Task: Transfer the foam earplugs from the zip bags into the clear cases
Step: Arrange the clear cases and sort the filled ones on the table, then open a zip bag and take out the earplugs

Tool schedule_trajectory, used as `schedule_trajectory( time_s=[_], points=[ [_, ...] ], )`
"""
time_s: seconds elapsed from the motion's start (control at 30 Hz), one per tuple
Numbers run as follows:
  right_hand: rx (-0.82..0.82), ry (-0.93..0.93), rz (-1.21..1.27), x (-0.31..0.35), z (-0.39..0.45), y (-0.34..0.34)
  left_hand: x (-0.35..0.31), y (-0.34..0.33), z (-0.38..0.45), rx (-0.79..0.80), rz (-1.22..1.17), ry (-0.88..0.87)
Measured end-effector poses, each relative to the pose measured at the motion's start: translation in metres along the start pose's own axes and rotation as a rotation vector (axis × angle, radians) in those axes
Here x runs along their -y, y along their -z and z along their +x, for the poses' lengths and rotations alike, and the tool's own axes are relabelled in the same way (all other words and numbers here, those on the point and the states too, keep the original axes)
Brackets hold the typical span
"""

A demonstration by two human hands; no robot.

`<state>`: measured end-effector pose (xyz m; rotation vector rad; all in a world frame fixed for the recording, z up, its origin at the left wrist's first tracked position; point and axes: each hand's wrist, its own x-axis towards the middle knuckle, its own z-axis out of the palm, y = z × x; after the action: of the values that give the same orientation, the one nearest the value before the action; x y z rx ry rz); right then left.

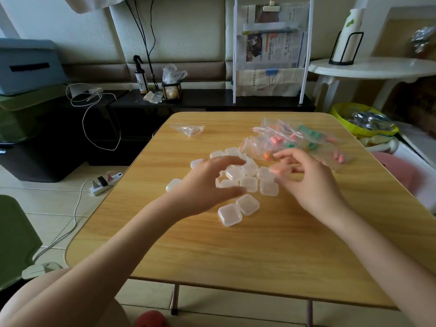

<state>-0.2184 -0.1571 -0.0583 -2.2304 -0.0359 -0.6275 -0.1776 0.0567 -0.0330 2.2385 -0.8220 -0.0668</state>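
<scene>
Indoors, a wooden tabletop (259, 256) carries small translucent cases (247, 204) beside bags (295, 138) of earplugs. Left hand (203, 187) fingers spread apart; right hand (311, 182) pinches an orange earplug (276, 171).

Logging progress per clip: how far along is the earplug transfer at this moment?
Early. One flat, seemingly empty bag lies apart at the far edge. In hand: the right hand pinches something orange, blurred, over the cases; the left hand reaches into them, its grip unclear. Left: the bags still hold pink, green and orange earplugs; no case visibly holds any.
</scene>
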Motion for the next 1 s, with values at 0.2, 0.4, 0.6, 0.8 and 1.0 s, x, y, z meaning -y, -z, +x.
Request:
schedule_trajectory(
  time_s=[0.2, 0.4, 0.6, 0.8, 1.0],
  points=[
    [0.047, -0.077, -0.202, -0.024, 0.007, 0.013, 0.007, -0.017, -0.008, 0.290, 0.254, -0.108],
    [-0.001, -0.127, -0.306, -0.029, 0.010, 0.020, 0.018, -0.019, -0.001, 0.191, 0.318, -0.088],
    [-0.003, -0.267, -0.422, -0.025, 0.007, 0.029, 0.019, -0.024, -0.001, 0.095, 0.334, -0.126],
    [-0.107, -0.008, -0.353, -0.010, 0.005, 0.019, 0.011, -0.027, -0.002, -0.075, 0.180, -0.131],
    [0.319, -0.022, 0.273, 0.023, -0.008, -0.005, 0.004, -0.028, -0.002, -0.170, 0.013, -0.075]
  ],
)
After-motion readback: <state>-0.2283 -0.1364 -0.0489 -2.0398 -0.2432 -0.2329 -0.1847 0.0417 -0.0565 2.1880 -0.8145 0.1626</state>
